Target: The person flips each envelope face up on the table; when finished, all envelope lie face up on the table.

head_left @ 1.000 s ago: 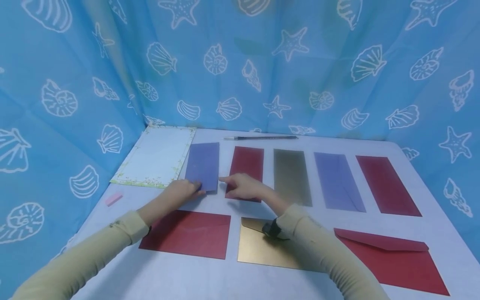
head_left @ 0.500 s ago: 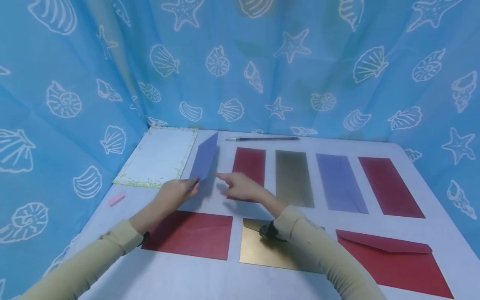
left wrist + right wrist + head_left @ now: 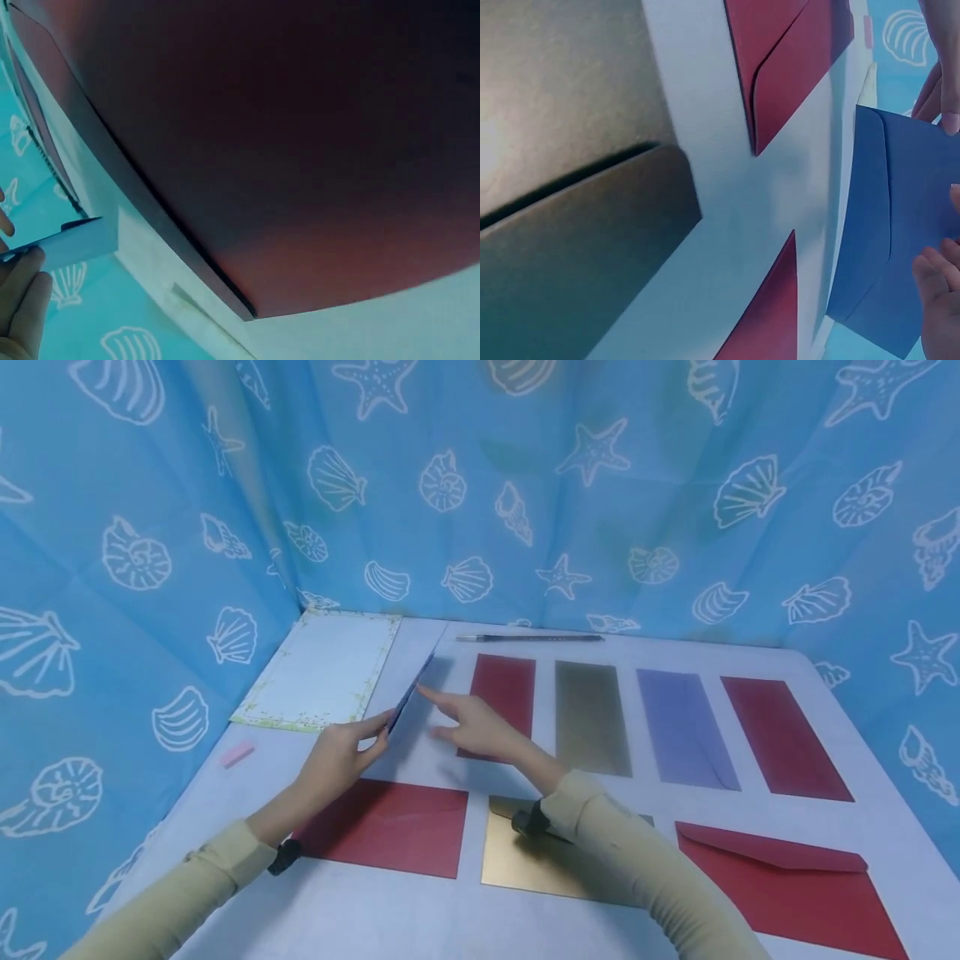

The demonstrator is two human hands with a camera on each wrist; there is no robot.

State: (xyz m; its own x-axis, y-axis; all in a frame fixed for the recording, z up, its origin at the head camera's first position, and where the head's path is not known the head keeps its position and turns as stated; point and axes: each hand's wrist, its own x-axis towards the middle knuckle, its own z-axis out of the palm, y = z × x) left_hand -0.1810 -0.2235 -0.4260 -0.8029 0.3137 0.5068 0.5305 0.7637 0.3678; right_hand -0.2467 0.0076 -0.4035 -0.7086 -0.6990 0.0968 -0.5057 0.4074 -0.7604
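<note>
My left hand [image 3: 337, 758] pinches the near end of a purple-blue envelope [image 3: 408, 697], which is raised off the table and seen nearly edge-on in the head view. In the right wrist view the flap side of this envelope [image 3: 870, 217] shows, with the left fingers [image 3: 949, 90] on its edge. My right hand [image 3: 483, 727] is just right of it, index finger extended to its face; whether the fingertip touches cannot be told. Under the left wrist lies a red envelope [image 3: 405, 835], and a gold envelope [image 3: 517, 856] lies under the right wrist.
Right of the hands lie a red envelope [image 3: 504, 685], a dark gold one [image 3: 592, 718], a purple one [image 3: 686, 727] and another red one [image 3: 783, 735]. A red envelope [image 3: 795, 893] is front right. Bordered paper [image 3: 318, 668], a pink eraser [image 3: 237, 752] and a slim brush-like stick [image 3: 532, 638] lie around.
The purple-blue envelope lay flat; my left hand has lifted it and turned it onto its edge. My right index finger has shifted slightly left and away from me.
</note>
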